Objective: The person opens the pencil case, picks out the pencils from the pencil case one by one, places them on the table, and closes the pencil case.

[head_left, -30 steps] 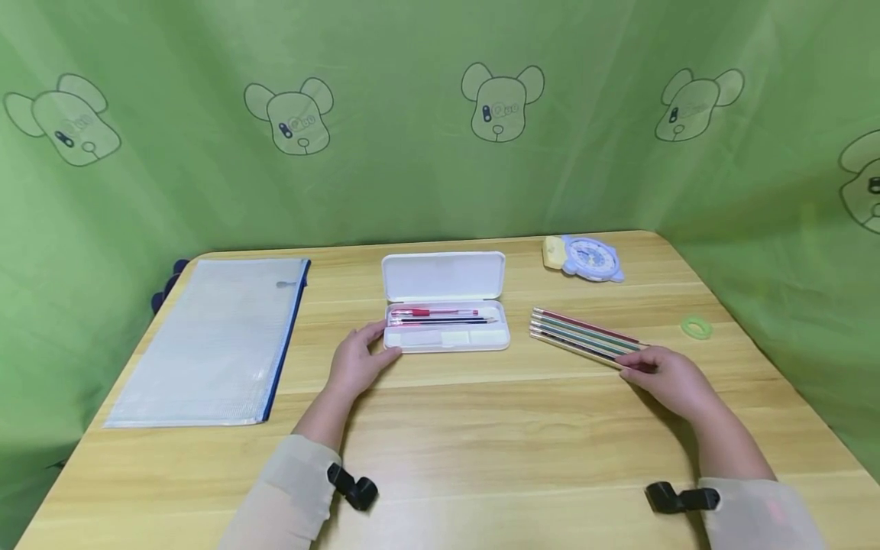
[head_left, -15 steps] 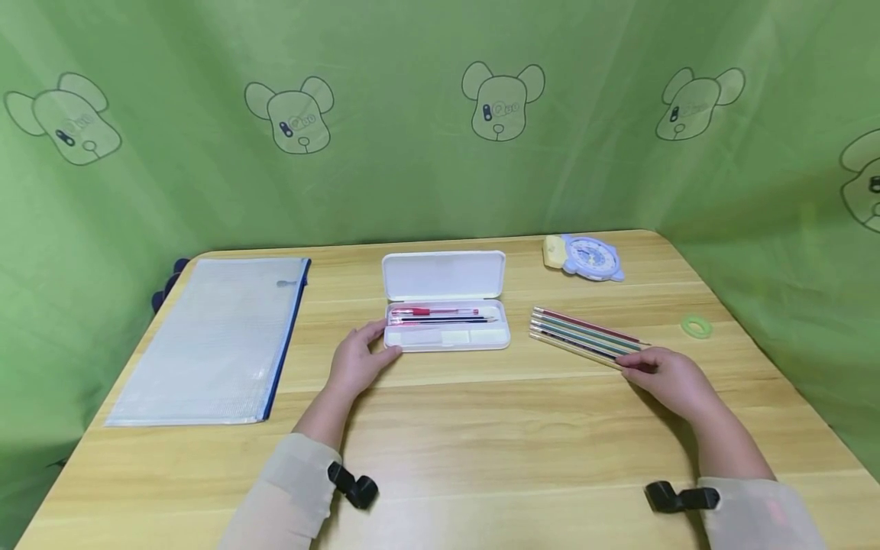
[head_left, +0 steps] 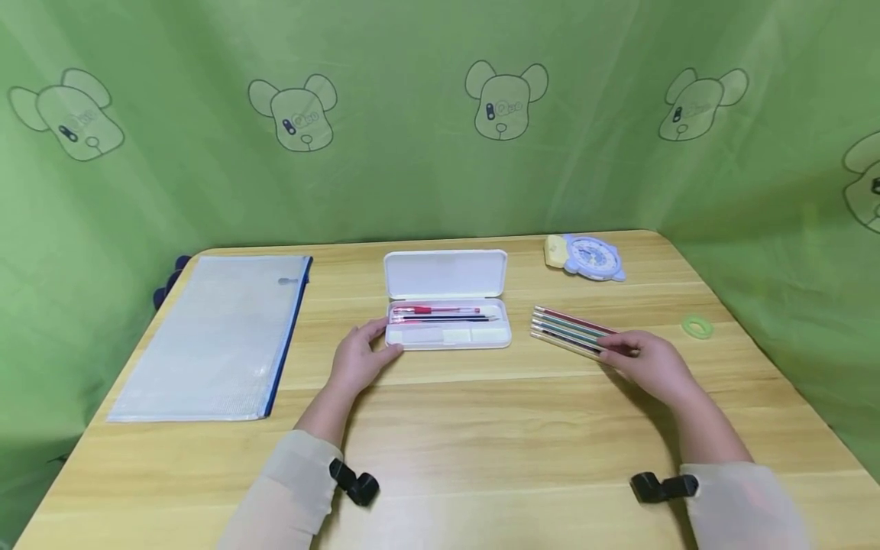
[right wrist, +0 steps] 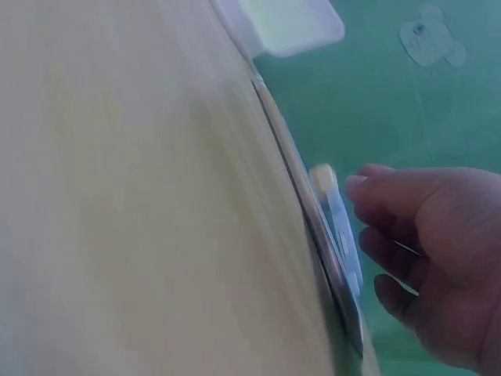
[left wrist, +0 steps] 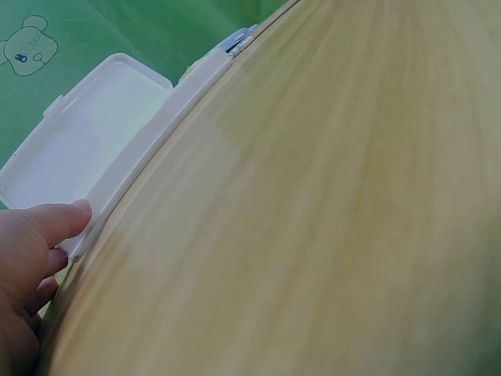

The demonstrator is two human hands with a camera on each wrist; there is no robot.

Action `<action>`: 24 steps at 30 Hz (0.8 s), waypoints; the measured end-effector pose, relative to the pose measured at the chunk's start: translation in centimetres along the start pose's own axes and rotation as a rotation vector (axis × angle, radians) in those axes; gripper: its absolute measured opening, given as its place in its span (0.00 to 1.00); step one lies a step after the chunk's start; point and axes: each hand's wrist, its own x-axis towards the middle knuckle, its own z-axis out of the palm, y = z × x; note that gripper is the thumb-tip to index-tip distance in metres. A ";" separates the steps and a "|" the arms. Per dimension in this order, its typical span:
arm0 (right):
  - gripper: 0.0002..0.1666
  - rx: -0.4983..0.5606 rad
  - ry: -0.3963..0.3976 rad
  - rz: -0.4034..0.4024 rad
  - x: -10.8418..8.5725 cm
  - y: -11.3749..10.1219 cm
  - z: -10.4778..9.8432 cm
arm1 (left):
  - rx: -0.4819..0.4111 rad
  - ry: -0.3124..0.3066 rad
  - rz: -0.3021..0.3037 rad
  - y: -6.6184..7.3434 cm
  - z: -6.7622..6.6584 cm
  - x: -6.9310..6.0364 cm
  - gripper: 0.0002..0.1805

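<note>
White pencil case [head_left: 445, 275], lid raised, set on the surface [head_left: 481, 428]; a red pen [head_left: 422, 310] is contained; left end gripped between thumb and fingers of the left hand [head_left: 357, 359]. Row of pencils [head_left: 569, 331], laid to its right; overhead, the right hand [head_left: 649, 363] is suspended, fingers loosely bent, apart from them.

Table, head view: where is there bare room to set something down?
Widest: between the left hand and right hand, on the near side of the open case. A narrower bare strip separates the zip folder from the case. Crowded: right of the case, with pencils and the right hand over their ends.
</note>
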 end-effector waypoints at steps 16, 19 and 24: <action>0.18 0.062 -0.110 -0.158 6.5 -7.8 3.2 | -0.009 0.005 -0.005 0.1 -0.1 -0.1 0.33; 0.17 0.062 -0.123 -0.168 7.5 -9.1 4.1 | -0.010 0.008 0.002 0.1 -0.1 -0.1 0.33; 0.16 0.065 -0.156 -0.191 8.9 -11.3 5.2 | -0.015 0.009 0.002 0.1 -0.1 -0.1 0.33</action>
